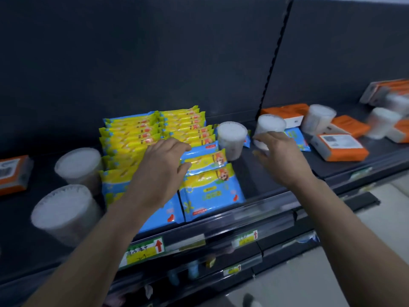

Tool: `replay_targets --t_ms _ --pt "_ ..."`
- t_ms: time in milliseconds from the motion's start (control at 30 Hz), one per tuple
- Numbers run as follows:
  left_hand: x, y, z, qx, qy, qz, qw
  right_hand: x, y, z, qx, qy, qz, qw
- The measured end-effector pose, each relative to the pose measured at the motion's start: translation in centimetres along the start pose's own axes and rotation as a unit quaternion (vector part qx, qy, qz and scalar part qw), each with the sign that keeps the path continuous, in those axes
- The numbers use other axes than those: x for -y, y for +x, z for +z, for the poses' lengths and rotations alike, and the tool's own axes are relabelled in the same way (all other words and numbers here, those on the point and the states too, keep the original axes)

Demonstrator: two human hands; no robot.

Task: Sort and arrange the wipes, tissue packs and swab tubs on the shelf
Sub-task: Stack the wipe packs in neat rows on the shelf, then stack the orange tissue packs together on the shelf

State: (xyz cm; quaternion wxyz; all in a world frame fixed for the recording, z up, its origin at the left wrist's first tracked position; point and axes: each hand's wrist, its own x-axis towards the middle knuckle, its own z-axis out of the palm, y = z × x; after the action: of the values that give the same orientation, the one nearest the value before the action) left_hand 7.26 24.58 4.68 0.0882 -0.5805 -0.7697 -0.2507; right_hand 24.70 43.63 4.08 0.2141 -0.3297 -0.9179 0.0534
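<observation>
Fingers (181, 149) of the left hand (163, 165) are loose and a little bent. They rest on the blue and yellow wipes (208, 191), which lie in two rows in the middle of the shelf (250, 178). The right hand (281, 158) has its fingers spread apart, right in front of a swab tub (271, 126). It is too blurry to tell if they touch it. A second tub (232, 138) stands just beside the wipes. Two left tubs (66, 209) sit on the other side. Orange tissue packs (340, 147) lie on the right.
</observation>
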Motion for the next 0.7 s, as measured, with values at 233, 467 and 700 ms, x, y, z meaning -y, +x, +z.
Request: replay_targets --t_ms 233,467,700 --pt "-7.0 7.2 5.9 0.004 -0.018 0.023 1.0 -9.2 2.4 -1.9 -0.012 -0.009 0.013 1.0" --pt "-13.9 14.1 11.8 0.029 -0.007 -0.021 0.999 -19.3 5.9 -2.6 0.01 0.01 -0.002 1.0" --pt "-17.6 18.2 15.4 0.043 -0.029 0.004 0.999 -25.4 6.3 -3.4 0.033 0.011 0.015 0.999"
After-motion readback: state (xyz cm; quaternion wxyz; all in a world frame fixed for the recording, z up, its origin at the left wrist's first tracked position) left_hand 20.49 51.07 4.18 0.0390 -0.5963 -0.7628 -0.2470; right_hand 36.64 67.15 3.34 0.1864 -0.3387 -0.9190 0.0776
